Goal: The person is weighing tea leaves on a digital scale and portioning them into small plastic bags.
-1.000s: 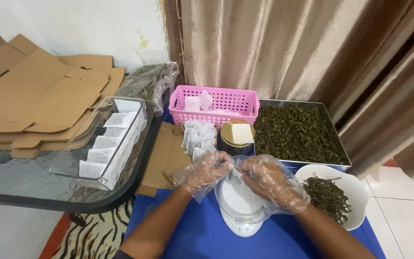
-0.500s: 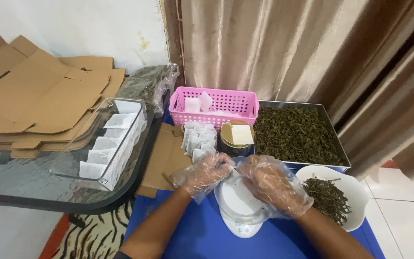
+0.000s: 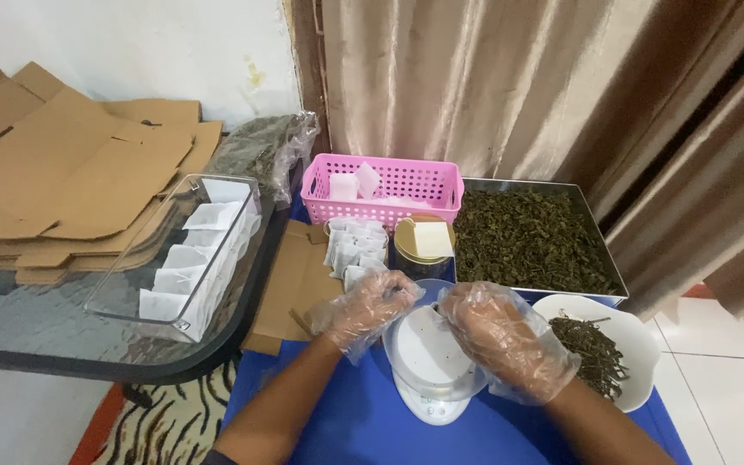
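Both hands work just above a small white kitchen scale (image 3: 428,362) on a blue table (image 3: 355,422), each in a loose clear plastic glove; the left hand (image 3: 365,308) has its fingers curled, fingertips pinched together at what looks like the edge of a small white tea filter bag (image 3: 419,312) over the scale's pan, though the bag itself is mostly hidden; the right hand (image 3: 505,336) is half-curled beside it, fingers bent over the pan's right side, and whether it grips anything I cannot tell.

To do this well, I judge, the bag's mouth should be kept pinched shut and held over the pan, so loose leaf falls there and not on the cloth; the slack gloves dull the touch, so the fingertips should do the work.

Close by: a stack of empty filter bags (image 3: 355,250) just behind the left hand; a gold-lidded tin (image 3: 422,245); a pink basket (image 3: 385,189); a metal tray of dried tea leaves (image 3: 531,239); a white bowl (image 3: 643,344) of leaves at the right; a clear box of filled bags (image 3: 191,258) on the glass table (image 3: 62,344); flat cardboard (image 3: 62,164).
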